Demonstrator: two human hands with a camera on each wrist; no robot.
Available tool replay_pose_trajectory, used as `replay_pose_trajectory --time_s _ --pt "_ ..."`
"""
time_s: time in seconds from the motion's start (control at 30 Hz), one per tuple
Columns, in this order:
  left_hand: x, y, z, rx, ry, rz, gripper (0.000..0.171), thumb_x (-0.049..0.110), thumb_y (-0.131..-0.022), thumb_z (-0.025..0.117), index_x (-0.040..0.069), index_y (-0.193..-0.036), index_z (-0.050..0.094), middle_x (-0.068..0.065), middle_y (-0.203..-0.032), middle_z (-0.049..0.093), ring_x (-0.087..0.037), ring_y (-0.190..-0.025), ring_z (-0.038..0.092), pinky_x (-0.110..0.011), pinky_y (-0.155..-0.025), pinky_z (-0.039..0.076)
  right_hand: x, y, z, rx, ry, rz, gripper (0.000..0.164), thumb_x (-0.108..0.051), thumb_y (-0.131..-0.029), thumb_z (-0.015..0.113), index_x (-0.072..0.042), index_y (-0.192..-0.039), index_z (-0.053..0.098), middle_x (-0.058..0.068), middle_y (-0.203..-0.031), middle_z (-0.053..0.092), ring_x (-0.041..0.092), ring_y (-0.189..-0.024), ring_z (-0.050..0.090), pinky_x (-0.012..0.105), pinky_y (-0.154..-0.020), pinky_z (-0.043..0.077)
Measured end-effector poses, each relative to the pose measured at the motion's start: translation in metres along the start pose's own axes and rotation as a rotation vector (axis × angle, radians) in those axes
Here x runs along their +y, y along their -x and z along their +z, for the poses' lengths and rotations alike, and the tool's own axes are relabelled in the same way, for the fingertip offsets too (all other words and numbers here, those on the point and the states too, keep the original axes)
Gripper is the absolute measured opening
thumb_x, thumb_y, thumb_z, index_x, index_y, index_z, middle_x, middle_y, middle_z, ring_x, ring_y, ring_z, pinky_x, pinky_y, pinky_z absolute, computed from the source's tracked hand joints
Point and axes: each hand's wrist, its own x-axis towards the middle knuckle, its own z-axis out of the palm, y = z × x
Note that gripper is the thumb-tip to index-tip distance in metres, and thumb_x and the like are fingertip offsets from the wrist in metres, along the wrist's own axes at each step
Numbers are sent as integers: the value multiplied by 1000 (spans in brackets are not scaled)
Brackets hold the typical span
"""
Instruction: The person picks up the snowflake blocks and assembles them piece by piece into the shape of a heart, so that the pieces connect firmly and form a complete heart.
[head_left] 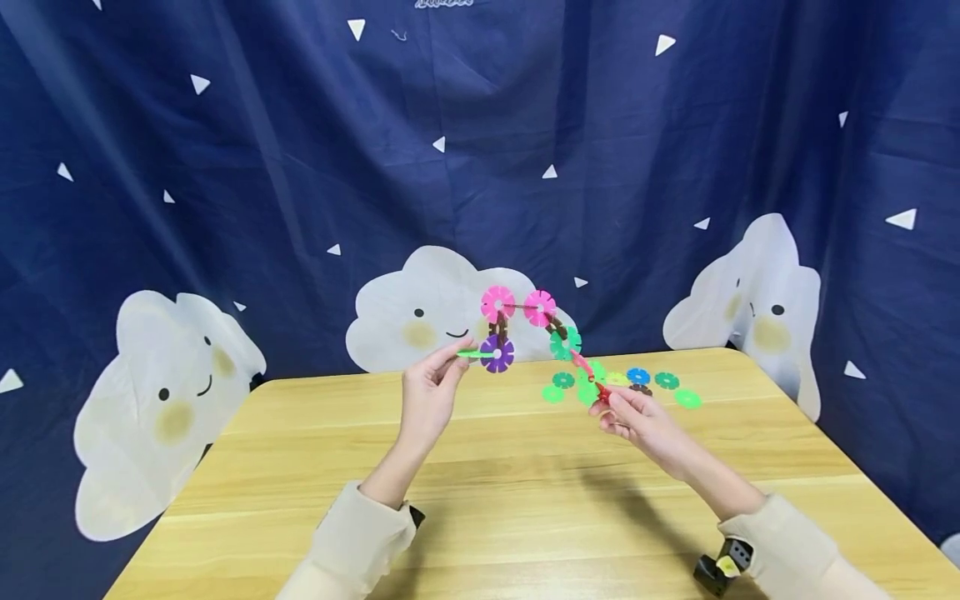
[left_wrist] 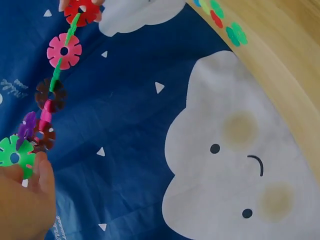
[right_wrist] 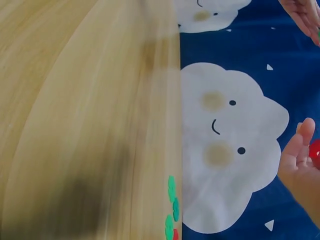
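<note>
A chain of slotted plastic discs, pink (head_left: 498, 304), purple (head_left: 497, 354), brown and green (head_left: 566, 342), arches above the table between my two hands. My left hand (head_left: 429, 387) pinches the light green disc (left_wrist: 15, 156) at its left end, right beside the purple one. At the other end a red disc (head_left: 603, 392) is pinched by my right hand (head_left: 648, 421). In the left wrist view the chain stretches from the green disc up past a pink disc (left_wrist: 64, 51) to the red disc (left_wrist: 81, 11). The right wrist view shows only the edge of the red disc (right_wrist: 315, 152).
Several loose discs lie near the table's far edge, behind my right hand, among them a blue disc (head_left: 638, 377), a green disc (head_left: 667, 381) and a light green disc (head_left: 687, 399). A dark blue curtain (head_left: 487, 192) with white clouds hangs behind the wooden table (head_left: 510, 500).
</note>
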Motion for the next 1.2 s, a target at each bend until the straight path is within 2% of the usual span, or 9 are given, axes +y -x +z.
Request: replay_pose_trajectory --time_s 0.07,0.17,0.33,0.53,0.67,0.83,0.93,1.03,1.2 --pt "-1 0 2 35 -50 122 19 -3 -84 60 -3 -101 67 -17 -94 67 -6 -61 56 -13 -53 44 1 -1 2 34 49 14 35 -24 -100 35 5 -107 52 -7 -89 63 5 -79 57 18 -78 48" --pt "-2 0 4 80 -135 298 14 -5 -80 63 -4 -93 69 -15 -94 66 -19 -78 62 -18 -67 51 2 -1 5 112 142 15 45 -25 -100 33 14 -97 55 -7 -82 64 5 -74 58 17 -74 49" --pt "-1 1 6 101 -188 423 20 -9 -77 64 -4 -96 68 -14 -84 64 -23 -71 60 -20 -67 51 6 -3 8 172 310 -32 46 -19 -101 30 19 -90 52 -3 -72 61 6 -66 56 19 -68 50" --pt "2 0 3 45 -166 396 27 -9 -77 64 -5 -104 65 -16 -88 66 -24 -74 62 -22 -70 52 10 -4 12 155 419 -5 30 -14 -100 32 8 -88 48 3 -64 57 7 -57 52 23 -60 48" --pt "6 0 0 -66 -150 263 26 -4 -81 63 -4 -107 65 -17 -100 66 -24 -81 63 -27 -75 52 11 -4 11 153 403 46 22 -10 -99 35 11 -100 44 4 -63 53 8 -55 49 22 -57 46" --pt "10 1 -3 -268 -187 113 30 3 -86 60 1 -115 62 -13 -115 62 -21 -93 61 -31 -78 52 11 -3 7 107 357 152 22 -8 -99 33 11 -109 38 1 -63 48 6 -56 46 20 -54 42" --pt "11 1 -4 -369 -212 122 31 3 -88 57 3 -119 60 -11 -121 59 -22 -107 57 -31 -79 51 11 -2 4 58 330 212 22 -8 -99 31 11 -108 38 -1 -63 46 6 -55 43 19 -52 38" --pt "11 -1 -5 -441 -203 182 28 0 -88 55 3 -114 63 -10 -120 60 -21 -113 55 -27 -81 50 12 -1 1 22 335 255 22 -9 -99 31 10 -107 40 -1 -61 44 6 -54 40 18 -51 33" --pt "10 -1 -3 -488 -157 293 19 -6 -84 59 0 -98 69 -12 -105 67 -22 -102 61 -24 -84 49 14 0 -3 -42 333 275 21 -9 -99 30 8 -103 43 -2 -61 42 5 -53 36 18 -49 29"
